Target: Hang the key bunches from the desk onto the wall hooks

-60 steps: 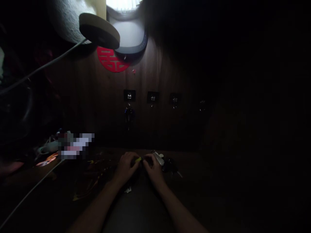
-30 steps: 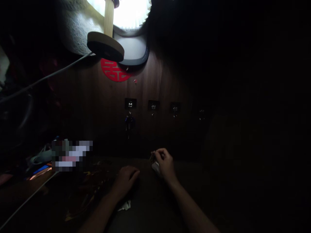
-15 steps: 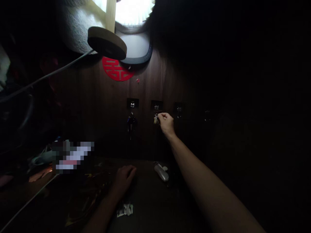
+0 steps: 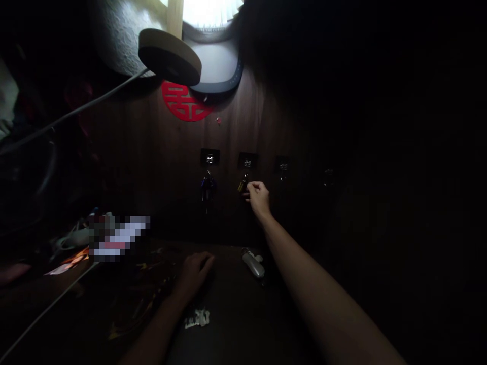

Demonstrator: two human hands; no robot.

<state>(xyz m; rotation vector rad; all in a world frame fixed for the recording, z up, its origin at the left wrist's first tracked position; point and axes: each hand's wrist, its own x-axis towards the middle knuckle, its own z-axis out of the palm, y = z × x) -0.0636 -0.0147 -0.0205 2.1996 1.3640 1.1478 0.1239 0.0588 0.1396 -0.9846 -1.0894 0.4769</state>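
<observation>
My right hand (image 4: 259,196) reaches up to the dark wood panel, close beside a small bunch of keys (image 4: 242,184) with a yellowish piece. The bunch hangs from the middle wall hook (image 4: 247,162). My fingers are bent and somewhat apart at its right edge; whether they still touch it is hard to see. Low on the dark surface rests my left hand (image 4: 196,266), loosely curled with nothing visible in it. To its right lies a silvery-grey oblong object (image 4: 253,264) with a ring at one end. A crumpled whitish piece (image 4: 198,318) lies near my left wrist.
Another bunch of keys (image 4: 207,185) hangs from the left hook (image 4: 210,157). A third hook (image 4: 283,166) is to the right. A bright lamp (image 4: 211,12) and a round-based stand (image 4: 169,56) overhang a red cutout (image 4: 184,104). A cable (image 4: 81,111) crosses the left side.
My right hand has moved slightly down from the middle hook, its fingers looser, while the keys hang there at a changed angle. My left hand stays put. The view has shifted a little.
</observation>
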